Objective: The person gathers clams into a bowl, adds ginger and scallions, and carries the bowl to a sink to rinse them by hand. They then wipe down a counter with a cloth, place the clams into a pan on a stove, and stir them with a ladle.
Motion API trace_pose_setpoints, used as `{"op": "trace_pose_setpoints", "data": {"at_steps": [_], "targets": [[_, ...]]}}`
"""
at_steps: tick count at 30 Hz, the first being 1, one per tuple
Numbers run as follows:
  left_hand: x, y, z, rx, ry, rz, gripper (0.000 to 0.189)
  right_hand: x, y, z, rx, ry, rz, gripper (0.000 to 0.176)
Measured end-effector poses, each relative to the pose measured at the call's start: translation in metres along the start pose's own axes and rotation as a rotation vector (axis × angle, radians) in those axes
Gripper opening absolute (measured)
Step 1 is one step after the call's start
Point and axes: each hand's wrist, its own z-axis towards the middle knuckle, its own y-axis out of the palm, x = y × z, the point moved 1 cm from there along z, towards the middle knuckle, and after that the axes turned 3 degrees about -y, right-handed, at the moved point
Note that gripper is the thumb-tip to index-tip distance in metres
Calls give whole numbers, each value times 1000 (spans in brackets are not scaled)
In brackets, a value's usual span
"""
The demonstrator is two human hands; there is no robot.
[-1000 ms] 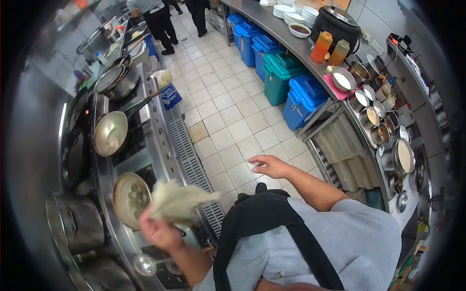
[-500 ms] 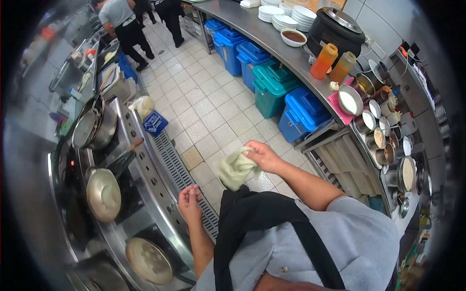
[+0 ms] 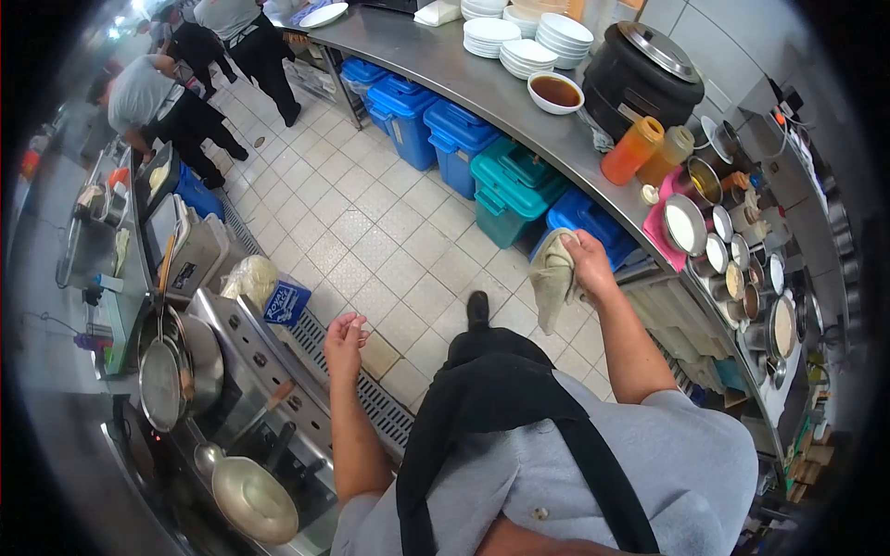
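Observation:
A pale, crumpled cloth [image 3: 553, 281] hangs from my right hand [image 3: 591, 263], which grips its top edge. That hand is out to the right, over the floor and in front of a blue bin [image 3: 582, 219] under the counter. My left hand [image 3: 346, 339] is raised above the floor grating beside the stove. Its fingers are loosely curled in, with nothing visible in them. To its left on the stove are a pan [image 3: 255, 500] and a large pot with a strainer [image 3: 162, 385] at its front.
Along the right runs a steel counter [image 3: 399, 57] with bowls, sauce bottles [image 3: 633, 148], a black soup warmer [image 3: 642, 79] and several small containers. Lidded bins stand beneath it. A blue-labelled bag [image 3: 286, 302] sits by the stove's end. Several people in grey shirts [image 3: 139, 93] work farther ahead.
The cloth has moved right with my right hand and hangs longer. My view has advanced along the aisle; the stove pans sit lower in view. A foot now shows ahead of the apron.

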Motion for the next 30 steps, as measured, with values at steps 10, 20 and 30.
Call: {"op": "trace_pose_setpoints", "data": {"at_steps": [10, 20, 30], "targets": [[-265, -126, 47, -475, 3, 1479, 28, -156, 55, 218, -30, -384, 486, 27], [-249, -102, 45, 61, -683, 513, 23, -99, 103, 462, 86, -196, -775, 73], [-174, -183, 312, 163, -671, -6, 22, -100, 201, 494, 444, 356, -1091, 96]]}}
